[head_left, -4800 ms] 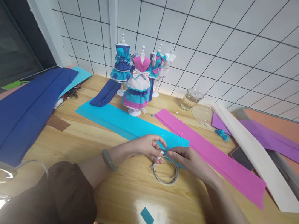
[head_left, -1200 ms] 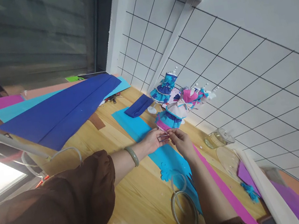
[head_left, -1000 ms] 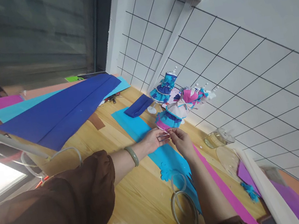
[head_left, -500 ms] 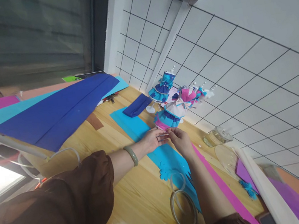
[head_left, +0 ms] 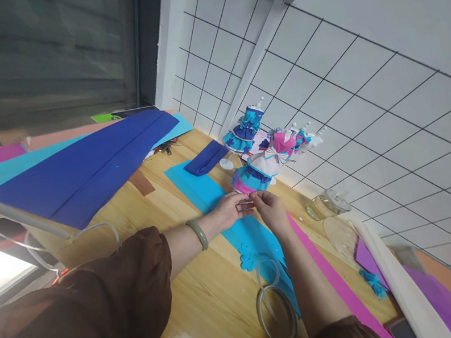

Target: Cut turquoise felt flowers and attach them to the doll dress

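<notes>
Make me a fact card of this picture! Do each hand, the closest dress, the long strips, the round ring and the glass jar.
Left hand: fingers near the closest dress's pink hem; green bracelet on the wrist
Right hand: fingertips at the left fingertips; anything between them is too small to see
Closest dress: white, pink and blue, with a bow
Blue strip: lies below the hands
Pink strip: runs along the right forearm
Round ring: partly over the blue strip
Glass jar: clear, near the wall
</notes>
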Demonstrator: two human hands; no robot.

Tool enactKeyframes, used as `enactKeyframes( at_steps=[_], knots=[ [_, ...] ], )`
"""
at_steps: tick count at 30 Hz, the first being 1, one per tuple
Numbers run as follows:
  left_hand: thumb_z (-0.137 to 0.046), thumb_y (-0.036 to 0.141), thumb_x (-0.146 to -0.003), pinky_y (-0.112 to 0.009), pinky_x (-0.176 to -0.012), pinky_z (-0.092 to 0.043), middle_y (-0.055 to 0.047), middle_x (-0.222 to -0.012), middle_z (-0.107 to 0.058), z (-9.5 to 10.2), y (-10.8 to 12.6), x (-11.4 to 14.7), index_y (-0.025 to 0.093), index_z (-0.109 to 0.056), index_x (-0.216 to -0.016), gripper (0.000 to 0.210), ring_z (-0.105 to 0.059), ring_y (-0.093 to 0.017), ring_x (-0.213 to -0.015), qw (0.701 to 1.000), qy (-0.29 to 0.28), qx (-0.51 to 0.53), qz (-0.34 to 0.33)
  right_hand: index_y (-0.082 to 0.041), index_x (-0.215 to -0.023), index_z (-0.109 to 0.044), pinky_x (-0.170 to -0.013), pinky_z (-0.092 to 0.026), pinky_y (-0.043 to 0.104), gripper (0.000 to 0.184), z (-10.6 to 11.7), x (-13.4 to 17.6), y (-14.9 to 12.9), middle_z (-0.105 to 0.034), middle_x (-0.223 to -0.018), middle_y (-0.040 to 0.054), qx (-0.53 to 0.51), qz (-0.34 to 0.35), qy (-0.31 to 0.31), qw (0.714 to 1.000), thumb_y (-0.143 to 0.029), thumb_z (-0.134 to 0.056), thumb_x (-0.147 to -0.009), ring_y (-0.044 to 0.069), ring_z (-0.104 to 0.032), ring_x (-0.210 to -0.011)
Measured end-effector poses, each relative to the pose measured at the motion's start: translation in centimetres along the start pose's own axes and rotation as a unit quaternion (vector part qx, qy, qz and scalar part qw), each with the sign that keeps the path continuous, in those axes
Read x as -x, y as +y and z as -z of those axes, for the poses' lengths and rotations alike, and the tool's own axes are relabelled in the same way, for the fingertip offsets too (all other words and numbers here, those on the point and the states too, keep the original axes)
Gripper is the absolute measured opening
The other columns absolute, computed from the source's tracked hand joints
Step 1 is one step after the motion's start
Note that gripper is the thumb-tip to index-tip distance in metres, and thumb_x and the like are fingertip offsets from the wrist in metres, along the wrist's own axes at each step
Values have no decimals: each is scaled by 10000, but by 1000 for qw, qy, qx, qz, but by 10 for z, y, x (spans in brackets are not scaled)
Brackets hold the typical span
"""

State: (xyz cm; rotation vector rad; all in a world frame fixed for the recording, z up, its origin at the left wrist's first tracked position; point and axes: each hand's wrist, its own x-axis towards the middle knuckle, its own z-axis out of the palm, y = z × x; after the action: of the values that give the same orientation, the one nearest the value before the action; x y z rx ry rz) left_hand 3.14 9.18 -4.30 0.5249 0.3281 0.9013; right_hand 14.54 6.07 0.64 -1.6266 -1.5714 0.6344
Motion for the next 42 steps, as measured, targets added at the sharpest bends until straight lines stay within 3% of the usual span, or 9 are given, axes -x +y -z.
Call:
enactKeyframes(
  at_steps=[7, 17, 23, 27, 30, 33, 39, 42],
  knots=[
    [-635, 225, -704, -326, -728, -472, -100, -826, -647, 2, -4, -1, 129, -590, -852, 182, -622, -170, -760, 999, 3, -28, -43, -107, -769, -621, -478, -359, 237, 430, -1, -1, 0, -601, -630, 53, 40, -3, 19, 999, -518, -500, -724, 141, -491, -528],
    [-652, 194, -685, -311, -726, -467, -93, -818, -651, 1, -2, 2, 121, -607, -814, 155, -621, -159, -753, 998, 23, -19, -51, -127, -665, -635, -428, -325, 240, 416, 0, -3, -7, -577, -516, 40, 99, -25, 51, 993, -527, -523, -690, 150, -482, -459],
    [-642, 171, -680, -329, -755, -452, -95, -824, -650, 1, -1, 1, 119, -604, -795, 132, -618, -162, -759, 999, 23, -17, -40, -168, -465, -505, -387, -276, 238, 454, 5, 0, -10, -459, -367, -6, 89, -64, 57, 992, -581, -570, -641, 109, -385, -355],
    [-638, 164, -679, -321, -742, -450, -95, -856, -652, 4, -3, -2, 131, -604, -846, 173, -619, -168, -781, 999, 8, -17, -29, -177, -491, -480, -387, -259, 233, 438, 9, 5, -2, -424, -384, -36, -45, -77, 7, 996, -574, -582, -645, 83, -337, -348],
    [-633, 151, -678, -323, -732, -452, -91, -849, -656, 5, -3, -3, 137, -597, -837, 164, -622, -172, -775, 1000, 9, -3, -22, -169, -561, -517, -393, -258, 224, 396, 15, 11, 5, -424, -431, -45, -89, -75, -7, 993, -544, -578, -674, 76, -330, -372],
    [-634, 136, -673, -343, -742, -452, -88, -795, -660, 6, -3, -4, 133, -577, -775, 117, -625, -185, -773, 1000, 16, 8, -23, -158, -618, -570, -397, -258, 217, 340, 22, 23, 7, -441, -453, -44, -61, -61, -52, 995, -492, -603, -678, 75, -342, -393],
    [-647, 137, -663, -337, -728, -451, -95, -789, -659, 5, -2, -3, 134, -534, -735, 134, -628, -194, -788, 1000, 24, 6, -20, -168, -662, -646, -457, -337, 218, 185, 23, 52, 8, -567, -565, -13, 81, -49, -265, 959, -351, -654, -634, 108, -462, -502],
    [-663, 125, -640, -325, -713, -448, -83, -776, -656, 5, -2, -3, 141, -509, -705, 168, -629, -193, -785, 999, 22, 8, -23, -176, -695, -640, -475, -334, 218, 136, 21, 60, 14, -546, -571, -24, 138, -53, -291, 945, -289, -649, -619, 116, -469, -531]
  ],
)
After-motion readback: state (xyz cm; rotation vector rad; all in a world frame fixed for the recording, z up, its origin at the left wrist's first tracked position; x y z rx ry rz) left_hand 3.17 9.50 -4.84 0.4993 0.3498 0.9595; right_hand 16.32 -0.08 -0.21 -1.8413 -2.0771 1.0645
